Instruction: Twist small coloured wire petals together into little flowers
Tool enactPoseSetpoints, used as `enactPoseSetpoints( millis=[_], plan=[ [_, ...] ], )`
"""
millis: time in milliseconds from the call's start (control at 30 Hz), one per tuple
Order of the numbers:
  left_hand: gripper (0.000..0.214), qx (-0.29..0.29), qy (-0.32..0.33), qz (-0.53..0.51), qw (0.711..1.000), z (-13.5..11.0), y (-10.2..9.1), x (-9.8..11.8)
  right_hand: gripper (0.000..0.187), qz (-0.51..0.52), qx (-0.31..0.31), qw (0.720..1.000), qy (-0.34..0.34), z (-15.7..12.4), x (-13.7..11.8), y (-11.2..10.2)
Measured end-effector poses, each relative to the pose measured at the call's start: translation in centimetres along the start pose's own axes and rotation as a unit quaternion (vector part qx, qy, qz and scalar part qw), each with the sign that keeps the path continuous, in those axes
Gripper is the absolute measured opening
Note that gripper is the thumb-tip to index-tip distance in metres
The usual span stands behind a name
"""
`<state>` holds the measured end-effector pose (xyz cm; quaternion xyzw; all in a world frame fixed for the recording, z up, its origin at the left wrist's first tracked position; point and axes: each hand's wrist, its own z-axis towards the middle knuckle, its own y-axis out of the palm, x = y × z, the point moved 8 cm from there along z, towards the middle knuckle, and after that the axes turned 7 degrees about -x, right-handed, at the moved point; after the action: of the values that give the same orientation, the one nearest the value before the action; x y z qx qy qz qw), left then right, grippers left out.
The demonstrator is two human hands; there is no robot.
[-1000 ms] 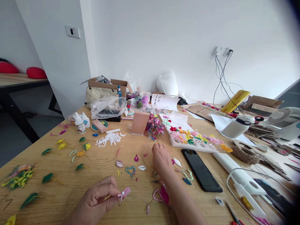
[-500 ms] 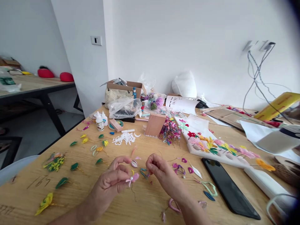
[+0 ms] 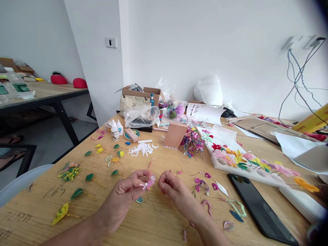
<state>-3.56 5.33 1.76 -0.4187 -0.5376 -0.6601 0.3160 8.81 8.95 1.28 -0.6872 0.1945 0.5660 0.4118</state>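
My left hand (image 3: pixel 125 196) pinches a small pink paper flower (image 3: pixel 148 184) with a white bead at its centre, just above the wooden table (image 3: pixel 164 225). My right hand (image 3: pixel 176 193) is closed in a pinch a few centimetres to the right of the flower; what it holds is too small to make out. Loose quilled petals in pink, purple and teal (image 3: pixel 202 184) lie around both hands. A white foam board (image 3: pixel 238 160) stuck with finished paper flowers lies to the right, beyond the hands.
A black phone (image 3: pixel 258 205) lies at the right. Green and yellow paper leaves (image 3: pixel 88 177) are scattered at the left. Glue bottles (image 3: pixel 115 130), white paper strips (image 3: pixel 142 149), a small wooden block (image 3: pixel 175 135), a cardboard box (image 3: pixel 140 94) and plastic bags stand further back.
The view has swung left. My right hand came back from the far petals to meet my left hand, and the left hand has lifted the pink flower toward the middle.
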Motion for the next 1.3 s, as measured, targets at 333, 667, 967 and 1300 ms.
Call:
enactPoseSetpoints(
  millis=[333,667,967,1300],
  plan=[
    [0.009,-0.068,0.026,0.104,0.992,-0.1,1.4,0.6,0.023,-0.174,0.168,0.964,-0.112,-1.2,-3.8,-1.4],
    [0.011,-0.095,0.049,0.131,0.986,0.0,2.1,0.9,0.016,0.047,0.096,0.993,-0.051,0.0,-1.3,0.4],
    [0.010,-0.105,0.075,0.194,0.972,-0.2,2.2,0.9,0.009,-0.047,0.109,0.990,-0.078,-0.2,-1.9,0.1],
    [0.010,0.018,0.053,0.256,0.965,0.7,-0.7,1.1,0.010,0.075,0.249,0.961,-0.091,-2.5,-2.2,-5.7]
  ],
)
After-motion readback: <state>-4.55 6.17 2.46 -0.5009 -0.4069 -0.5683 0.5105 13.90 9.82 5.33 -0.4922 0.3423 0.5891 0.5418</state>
